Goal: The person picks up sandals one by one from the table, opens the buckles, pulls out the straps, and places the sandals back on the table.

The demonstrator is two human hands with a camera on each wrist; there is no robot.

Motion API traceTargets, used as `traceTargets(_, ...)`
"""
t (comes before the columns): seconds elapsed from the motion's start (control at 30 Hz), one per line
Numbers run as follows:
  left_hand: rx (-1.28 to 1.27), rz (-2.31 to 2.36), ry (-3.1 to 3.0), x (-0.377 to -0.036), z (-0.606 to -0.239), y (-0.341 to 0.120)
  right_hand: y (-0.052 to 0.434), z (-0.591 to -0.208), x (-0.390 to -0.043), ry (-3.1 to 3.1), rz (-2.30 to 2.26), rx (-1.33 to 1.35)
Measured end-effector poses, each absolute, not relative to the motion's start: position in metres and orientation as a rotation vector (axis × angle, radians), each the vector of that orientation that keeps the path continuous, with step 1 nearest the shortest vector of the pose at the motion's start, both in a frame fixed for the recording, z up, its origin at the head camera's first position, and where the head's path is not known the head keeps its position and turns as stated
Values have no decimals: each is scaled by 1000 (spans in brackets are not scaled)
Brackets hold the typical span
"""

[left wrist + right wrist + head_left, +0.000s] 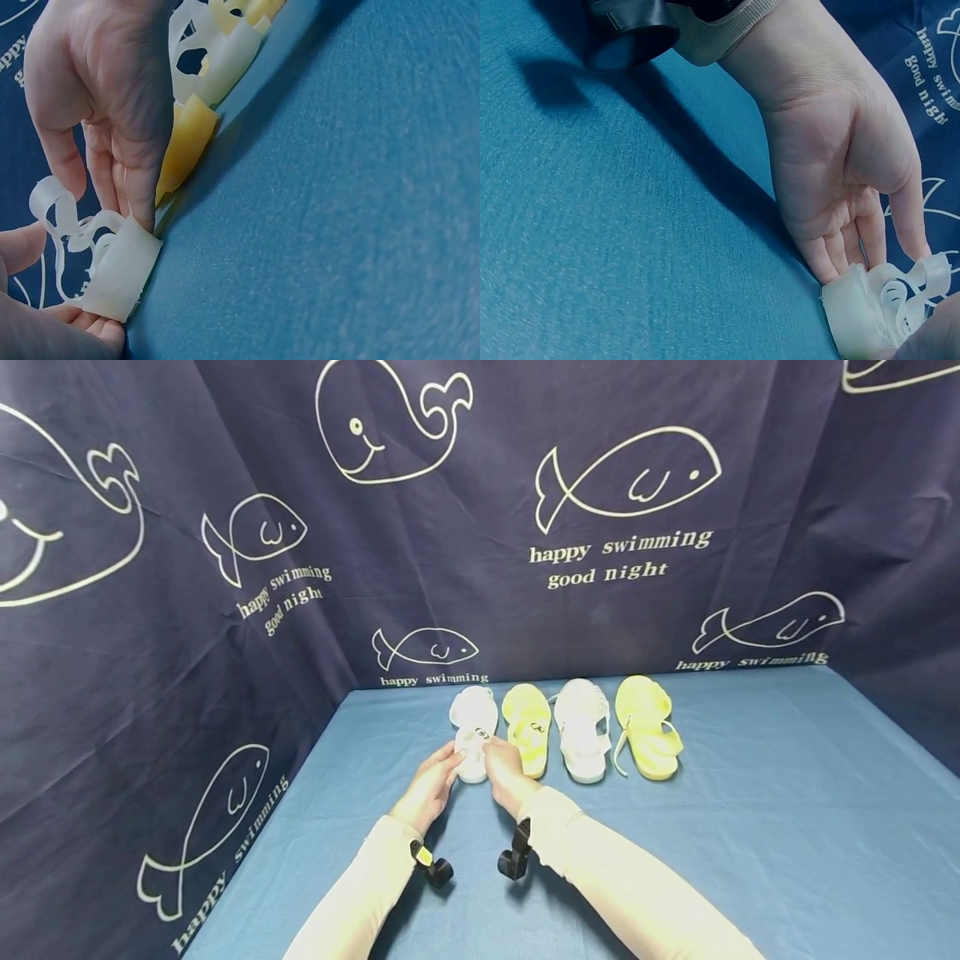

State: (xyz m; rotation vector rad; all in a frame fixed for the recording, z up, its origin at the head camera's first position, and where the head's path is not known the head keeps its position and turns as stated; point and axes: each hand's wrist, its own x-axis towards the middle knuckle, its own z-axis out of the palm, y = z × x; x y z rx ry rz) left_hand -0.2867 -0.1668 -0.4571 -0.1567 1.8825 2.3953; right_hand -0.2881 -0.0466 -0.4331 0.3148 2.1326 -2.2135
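Sandals were lined up in a row of four on the blue tablecloth (750, 827), toes toward the far side, just before the dark whale-print backdrop (525, 593). The leftmost white sandal (473, 732) was framed by both hands at its near heel end. The left hand (429, 789) was placed against the sandal's left edge, its fingers (840, 251) nearly straight and laid along the heel's side, touching it rather than wrapped round it. The right hand (506, 772) was set at the sandal's right edge, between it and the yellow sandal (527, 728) just beside; its fingers (142, 195) were pointed down, only gently bent, with the tips against the heel's rim. Whether anything was actually pinched could not be told. Further right lay a second white sandal (584, 729) and a second yellow sandal (647, 727), apart from both hands. Long pale sleeves (637, 893) covered both forearms, with a black camera mount (514, 853) strapped at each wrist.
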Motion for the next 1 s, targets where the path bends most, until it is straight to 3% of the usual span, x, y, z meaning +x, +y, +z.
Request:
traceTargets(0.53, -118, 2356, 2023, -288, -447, -159, -17, -415, -289, 2098, -2129, 95)
traceTargets(0.87, -31, 1895, 2574, -290, -435, -156, 11, -407, -294, 2030, -2140, -115)
traceTargets(1.0, 117, 1636, 2804, -294, -428, -150, 27, -399, -299, 1933, -2221, -176)
